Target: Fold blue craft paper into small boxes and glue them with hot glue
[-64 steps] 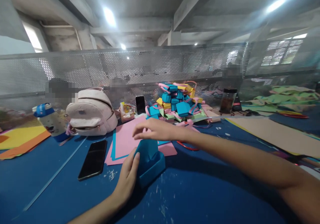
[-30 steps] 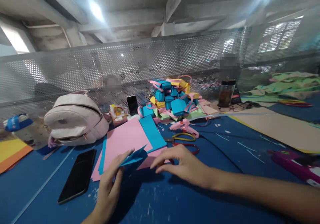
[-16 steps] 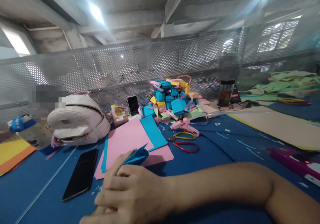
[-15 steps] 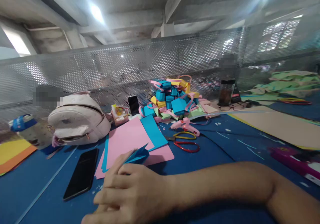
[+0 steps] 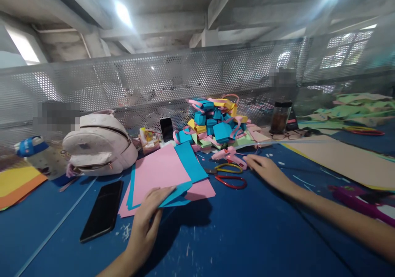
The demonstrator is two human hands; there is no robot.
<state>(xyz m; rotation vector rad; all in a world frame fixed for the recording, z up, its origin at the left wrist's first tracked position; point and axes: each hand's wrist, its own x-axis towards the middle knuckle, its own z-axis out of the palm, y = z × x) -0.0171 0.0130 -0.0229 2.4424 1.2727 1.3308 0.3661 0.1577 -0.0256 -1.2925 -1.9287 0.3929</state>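
My left hand is closed on a folded piece of blue paper, with the thumb underneath and the fingers above. The piece is held over a stack of pink paper sheets and blue sheets. Further right, my right hand stretches its fingers toward the pink hot glue gun. Its fingertips are at the back of the gun's handle, and I cannot tell whether they touch it. Scissors with one yellow and one red handle lie just in front of the gun.
Behind the gun rises a pile of blue and yellow paper boxes with pink strips. A black phone, a pale backpack and a bottle occupy the left. Large beige sheets and a magenta object lie right.
My right hand has left the blue paper and moved right and away from me to the glue gun. My left hand, mostly covered before, now shows holding the blue paper alone.
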